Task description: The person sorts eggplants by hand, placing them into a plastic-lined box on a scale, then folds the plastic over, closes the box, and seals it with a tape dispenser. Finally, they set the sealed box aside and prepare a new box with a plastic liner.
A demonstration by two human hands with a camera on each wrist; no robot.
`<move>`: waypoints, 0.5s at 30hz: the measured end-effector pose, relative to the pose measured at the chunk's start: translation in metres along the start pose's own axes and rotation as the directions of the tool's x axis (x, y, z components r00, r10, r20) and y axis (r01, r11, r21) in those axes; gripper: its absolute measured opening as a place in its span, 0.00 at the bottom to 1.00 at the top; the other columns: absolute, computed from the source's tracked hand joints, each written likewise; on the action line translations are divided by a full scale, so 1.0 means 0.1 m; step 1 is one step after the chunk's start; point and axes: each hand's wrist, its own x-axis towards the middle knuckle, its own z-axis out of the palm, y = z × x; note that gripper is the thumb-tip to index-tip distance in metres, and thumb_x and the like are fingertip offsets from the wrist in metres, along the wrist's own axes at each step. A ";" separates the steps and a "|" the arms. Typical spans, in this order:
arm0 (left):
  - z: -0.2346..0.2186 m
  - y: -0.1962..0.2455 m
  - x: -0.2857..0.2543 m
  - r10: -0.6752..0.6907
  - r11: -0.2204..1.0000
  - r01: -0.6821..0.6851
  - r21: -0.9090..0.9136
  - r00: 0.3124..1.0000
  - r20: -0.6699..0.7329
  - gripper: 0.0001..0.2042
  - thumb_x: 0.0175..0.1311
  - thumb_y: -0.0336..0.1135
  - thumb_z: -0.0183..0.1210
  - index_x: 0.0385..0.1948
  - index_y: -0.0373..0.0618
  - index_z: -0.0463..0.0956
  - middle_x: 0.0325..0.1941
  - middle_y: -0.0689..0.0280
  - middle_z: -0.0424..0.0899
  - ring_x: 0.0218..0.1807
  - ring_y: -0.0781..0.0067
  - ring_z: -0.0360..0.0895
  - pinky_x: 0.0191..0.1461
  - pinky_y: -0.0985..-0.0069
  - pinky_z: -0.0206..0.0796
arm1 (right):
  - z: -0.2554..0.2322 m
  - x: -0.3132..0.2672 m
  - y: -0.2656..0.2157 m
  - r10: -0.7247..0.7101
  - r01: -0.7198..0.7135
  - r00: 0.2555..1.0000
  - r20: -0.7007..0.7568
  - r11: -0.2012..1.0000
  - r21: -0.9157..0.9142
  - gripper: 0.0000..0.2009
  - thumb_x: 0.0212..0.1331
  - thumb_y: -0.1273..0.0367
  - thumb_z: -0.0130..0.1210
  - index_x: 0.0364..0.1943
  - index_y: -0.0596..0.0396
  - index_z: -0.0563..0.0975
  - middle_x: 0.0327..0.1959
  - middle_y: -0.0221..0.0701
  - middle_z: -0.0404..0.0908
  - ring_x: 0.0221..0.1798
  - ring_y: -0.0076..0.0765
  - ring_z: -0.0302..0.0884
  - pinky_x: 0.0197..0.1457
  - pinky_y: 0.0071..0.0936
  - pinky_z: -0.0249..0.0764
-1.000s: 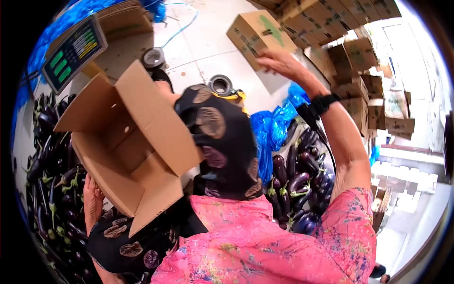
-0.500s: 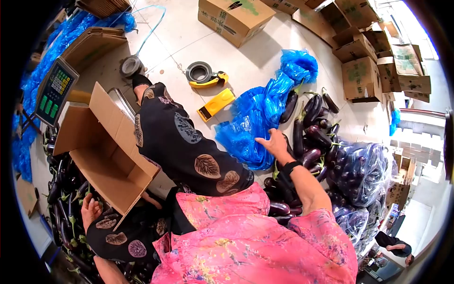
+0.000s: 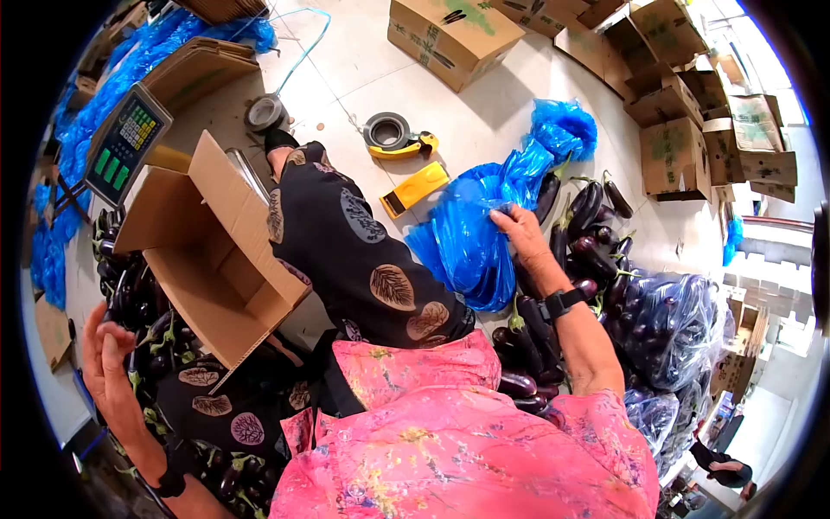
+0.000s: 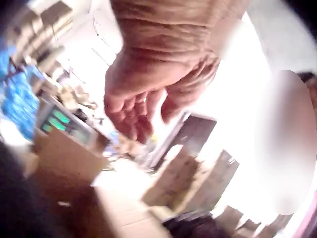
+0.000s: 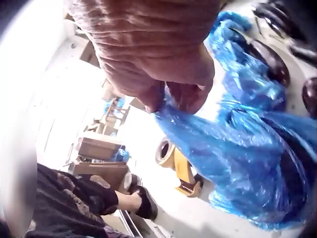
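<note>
My right hand (image 3: 527,240) pinches an edge of a blue plastic bag (image 3: 474,233), which lies bunched on the floor beside my knee. In the right wrist view the blue film (image 5: 213,148) stretches taut from between thumb and fingers. My left hand (image 3: 108,359) is raised at the left, over the eggplants (image 3: 169,333), with nothing in it; its fingers bend loosely in the left wrist view. Between the left hand and my leg an open cardboard box (image 3: 203,285) stands tilted with its flaps out.
A scale display (image 3: 128,143) stands behind the box. On the floor are a tape roll (image 3: 386,131) on a yellow dispenser and a yellow box-shaped object (image 3: 415,189). More eggplants (image 3: 596,251) and a clear bag of eggplants (image 3: 666,329) lie at right. A closed carton (image 3: 454,39) stands ahead.
My right hand has come down from over the floor to the blue bag and taken its edge. The left hand has left the box's side and moved outward to the left.
</note>
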 end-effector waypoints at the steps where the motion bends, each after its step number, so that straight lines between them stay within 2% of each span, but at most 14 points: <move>1: 0.21 0.25 -0.04 0.060 0.996 -0.051 -0.078 0.992 0.114 0.19 0.73 0.33 0.49 0.63 0.36 0.68 0.39 0.68 0.76 0.41 0.79 0.73 0.50 0.78 0.66 | -0.01 -0.06 -0.24 0.017 -0.017 1.000 0.015 1.000 -0.002 0.12 0.63 0.66 0.59 0.45 0.59 0.81 0.38 0.25 0.83 0.38 0.19 0.76 0.44 0.21 0.73; 3: 0.69 0.76 -0.13 0.157 0.976 -0.098 -0.194 0.935 0.317 0.19 0.68 0.27 0.48 0.61 0.35 0.70 0.38 0.65 0.77 0.41 0.78 0.74 0.49 0.79 0.67 | 0.01 -0.19 -0.63 -0.042 0.040 0.998 0.035 0.998 0.056 0.12 0.61 0.67 0.62 0.46 0.59 0.81 0.38 0.25 0.83 0.38 0.19 0.76 0.43 0.19 0.72; 4: 0.99 0.92 -0.17 0.182 0.960 -0.087 -0.265 0.915 0.360 0.19 0.64 0.27 0.51 0.57 0.35 0.72 0.38 0.63 0.79 0.39 0.77 0.76 0.45 0.81 0.68 | -0.01 -0.18 -0.67 -0.066 0.064 0.997 0.027 0.994 0.089 0.13 0.60 0.68 0.63 0.46 0.59 0.81 0.38 0.25 0.83 0.37 0.19 0.76 0.43 0.19 0.72; 5: 1.25 1.09 -0.20 0.085 0.953 0.059 -0.297 0.889 0.449 0.21 0.61 0.22 0.53 0.58 0.36 0.72 0.39 0.63 0.80 0.40 0.78 0.77 0.44 0.81 0.69 | -0.02 -0.19 -0.72 -0.089 0.086 0.996 0.016 0.989 0.121 0.13 0.59 0.69 0.63 0.47 0.58 0.81 0.38 0.25 0.83 0.37 0.18 0.76 0.43 0.20 0.72; 6: 1.46 1.08 -0.18 0.086 0.949 0.111 -0.296 0.812 0.578 0.23 0.58 0.19 0.56 0.58 0.37 0.72 0.42 0.63 0.80 0.42 0.78 0.78 0.45 0.82 0.71 | 0.01 -0.29 -0.85 -0.105 0.099 0.993 0.055 0.990 0.100 0.14 0.58 0.70 0.64 0.47 0.58 0.81 0.37 0.24 0.83 0.37 0.19 0.76 0.43 0.20 0.73; 7: 1.76 0.99 -0.22 0.159 0.903 0.141 -0.405 0.767 0.621 0.25 0.60 0.20 0.58 0.61 0.38 0.69 0.47 0.60 0.80 0.46 0.77 0.78 0.47 0.82 0.72 | 0.09 -0.47 -1.07 -0.123 0.116 0.988 0.094 0.990 0.080 0.14 0.57 0.71 0.65 0.47 0.58 0.81 0.37 0.24 0.83 0.38 0.19 0.76 0.43 0.21 0.73; 8: 2.01 0.98 -0.29 0.169 0.873 0.217 -0.437 0.706 0.688 0.28 0.60 0.22 0.60 0.65 0.39 0.64 0.55 0.56 0.77 0.54 0.71 0.77 0.50 0.79 0.74 | 0.18 -0.65 -1.26 -0.137 0.130 0.981 0.134 0.990 0.058 0.14 0.56 0.72 0.65 0.47 0.58 0.81 0.36 0.24 0.83 0.38 0.19 0.77 0.43 0.22 0.73; 9: 2.26 1.01 -0.37 0.217 0.860 0.214 -0.463 0.667 0.712 0.33 0.60 0.25 0.62 0.69 0.38 0.58 0.63 0.51 0.71 0.64 0.63 0.72 0.54 0.75 0.75 | 0.28 -0.81 -1.37 -0.182 0.178 0.971 0.155 0.983 0.044 0.16 0.54 0.73 0.67 0.49 0.58 0.81 0.35 0.24 0.83 0.39 0.19 0.77 0.44 0.24 0.74; 10: 2.50 1.00 -0.45 0.219 0.850 0.245 -0.466 0.640 0.736 0.39 0.60 0.28 0.65 0.72 0.38 0.52 0.67 0.46 0.66 0.70 0.56 0.65 0.57 0.70 0.75 | 0.33 -0.97 -1.45 -0.177 0.185 0.960 0.217 0.982 -0.018 0.16 0.54 0.72 0.67 0.48 0.57 0.81 0.38 0.25 0.83 0.42 0.20 0.78 0.47 0.25 0.75; 11: 2.71 0.96 -0.51 0.223 0.822 0.304 -0.481 0.605 0.765 0.42 0.62 0.36 0.65 0.72 0.35 0.47 0.70 0.43 0.62 0.72 0.54 0.63 0.60 0.67 0.72 | 0.39 -1.12 -1.52 -0.168 0.196 0.946 0.277 0.978 -0.077 0.17 0.54 0.71 0.68 0.48 0.56 0.81 0.42 0.26 0.84 0.46 0.21 0.78 0.50 0.26 0.75; 12: 2.92 0.89 -0.50 0.194 0.660 0.553 -0.508 0.529 0.826 0.44 0.63 0.42 0.64 0.73 0.34 0.44 0.70 0.43 0.60 0.70 0.55 0.64 0.61 0.69 0.71 | 0.46 -1.27 -1.61 -0.270 0.335 0.893 0.360 0.933 -0.129 0.15 0.54 0.71 0.68 0.46 0.56 0.81 0.40 0.29 0.84 0.44 0.25 0.79 0.49 0.28 0.75; 13: 3.00 0.93 -0.47 0.024 0.574 0.716 -0.398 0.471 0.882 0.42 0.64 0.46 0.63 0.71 0.32 0.48 0.67 0.49 0.65 0.63 0.63 0.70 0.59 0.73 0.70 | 0.55 -1.38 -1.68 -0.358 0.470 0.820 0.446 0.867 -0.167 0.14 0.53 0.72 0.68 0.44 0.55 0.81 0.39 0.32 0.84 0.43 0.29 0.81 0.47 0.31 0.76; 15: 3.17 0.95 -0.52 0.105 0.333 0.785 -0.522 0.519 0.848 0.30 0.67 0.42 0.61 0.64 0.34 0.63 0.57 0.58 0.75 0.53 0.74 0.74 0.55 0.76 0.70 | 0.75 -1.53 -1.70 -0.563 0.701 0.662 0.495 0.698 -0.143 0.12 0.53 0.72 0.65 0.42 0.57 0.79 0.35 0.43 0.79 0.40 0.49 0.79 0.43 0.38 0.75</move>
